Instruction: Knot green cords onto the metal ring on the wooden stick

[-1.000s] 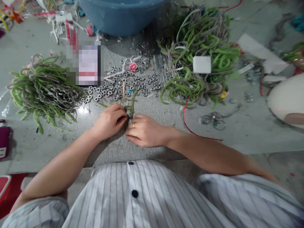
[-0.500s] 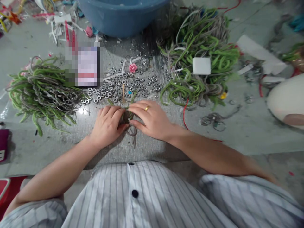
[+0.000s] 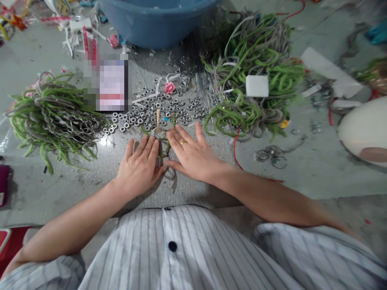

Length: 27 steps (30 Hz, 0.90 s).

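Note:
My left hand (image 3: pixel 137 163) lies palm down on the table with its fingers stretched out. My right hand (image 3: pixel 193 155), with a gold ring on one finger, is also flat, its fingers spread. Between them is a green and grey cord (image 3: pixel 164 153); both hands touch or partly cover it. Its loose grey ends (image 3: pixel 173 179) trail toward me, and green tips show past my fingertips. A thin wooden stick (image 3: pixel 158 119) lies just beyond, beside scattered metal nut-like rings (image 3: pixel 137 121). What lies under my palms is hidden.
A blue basin (image 3: pixel 160 28) stands at the back. Heaps of green-grey cords lie at left (image 3: pixel 54 121) and right (image 3: pixel 256 52), a white block (image 3: pixel 256 86) on the right one. A phone-like screen (image 3: pixel 111 84), partly blurred, sits left of centre. A pale rounded object (image 3: pixel 365 129) is far right.
Both hands have gone from fingers bent and pinching around the cord to lying flat with fingers stretched out. More of the cord between them shows.

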### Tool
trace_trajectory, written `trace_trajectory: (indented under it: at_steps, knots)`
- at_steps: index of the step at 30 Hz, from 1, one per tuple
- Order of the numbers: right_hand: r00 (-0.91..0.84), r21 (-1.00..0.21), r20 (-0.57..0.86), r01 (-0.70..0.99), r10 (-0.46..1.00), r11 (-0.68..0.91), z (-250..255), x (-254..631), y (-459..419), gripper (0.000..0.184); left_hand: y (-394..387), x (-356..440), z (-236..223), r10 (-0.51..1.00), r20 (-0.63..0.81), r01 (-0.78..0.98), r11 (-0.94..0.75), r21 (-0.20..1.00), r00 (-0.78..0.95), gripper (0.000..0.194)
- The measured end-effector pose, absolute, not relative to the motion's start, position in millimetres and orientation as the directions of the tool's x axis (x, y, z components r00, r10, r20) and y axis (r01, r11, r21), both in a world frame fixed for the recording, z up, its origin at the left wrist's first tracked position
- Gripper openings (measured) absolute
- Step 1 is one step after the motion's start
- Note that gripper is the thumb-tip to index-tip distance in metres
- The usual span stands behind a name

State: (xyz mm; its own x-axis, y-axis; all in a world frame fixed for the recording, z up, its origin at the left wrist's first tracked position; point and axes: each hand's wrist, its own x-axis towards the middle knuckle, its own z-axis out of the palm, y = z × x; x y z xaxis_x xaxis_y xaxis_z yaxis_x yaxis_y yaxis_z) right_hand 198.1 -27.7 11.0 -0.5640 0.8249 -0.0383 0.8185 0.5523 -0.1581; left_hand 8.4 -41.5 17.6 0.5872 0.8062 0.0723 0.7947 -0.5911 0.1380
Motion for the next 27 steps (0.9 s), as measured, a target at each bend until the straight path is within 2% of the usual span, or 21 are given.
trace_trajectory:
  at_steps: [7,11,15,24,27]
  knots:
    - [-0.473,-0.089,-0.051,0.879,0.879,0.468,9.1,199.1,-28.6,0.08,-44.6,6.9,22.4,0.867,-0.046,0.867,-0.492,0.078,0.496,0.076]
    - [-0.435,-0.099,0.011,0.896,0.901,0.433,6.1,201.7,-29.8,0.089,-45.5,4.9,24.7,0.887,-0.044,0.887,-0.459,0.04,0.461,0.082]
    - [-0.407,-0.149,0.077,0.898,0.91,0.414,2.1,205.6,-29.9,0.088,-45.8,2.2,28.4,0.898,-0.015,0.898,-0.439,0.013,0.439,0.081]
    - [-0.362,0.004,0.022,0.932,0.932,0.362,6.0,215.2,-25.4,0.097,-42.0,-8.4,30.9,0.917,-0.014,0.917,-0.398,-0.018,0.398,0.085]
    - [-0.35,-0.05,0.086,0.934,0.933,0.355,5.4,223.0,-21.6,0.097,-38.6,-13.2,31.7,0.925,0.008,0.924,-0.381,0.015,0.381,0.087]
